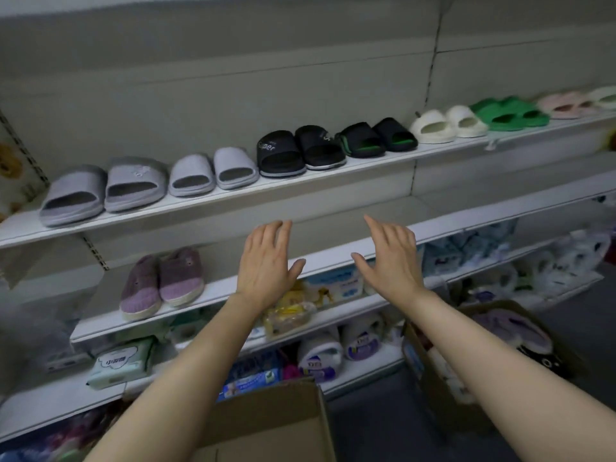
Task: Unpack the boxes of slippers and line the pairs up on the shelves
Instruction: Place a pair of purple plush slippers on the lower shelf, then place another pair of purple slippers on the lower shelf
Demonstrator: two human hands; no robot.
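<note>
The upper shelf (366,163) carries a row of slipper pairs: grey slides (103,190), pale lilac slides (213,171), black slides (300,151), black-and-green slides (376,138), cream slides (446,125), green slides (510,113) and pink ones (566,105). One purple fuzzy pair (163,281) stands on the second shelf (213,288) at the left. My left hand (266,265) and my right hand (390,258) are both raised in front of the second shelf, fingers straight and spread, holding nothing. A cardboard box (520,358) at the right holds purple and white fuzzy slippers.
A second cardboard box (283,418) stands below my left arm. Lower shelves hold wet-wipe packs (123,361), tissue packs and detergent pouches (320,355). Wrapped soft goods fill the lower shelves at the right. Dark floor lies between the boxes.
</note>
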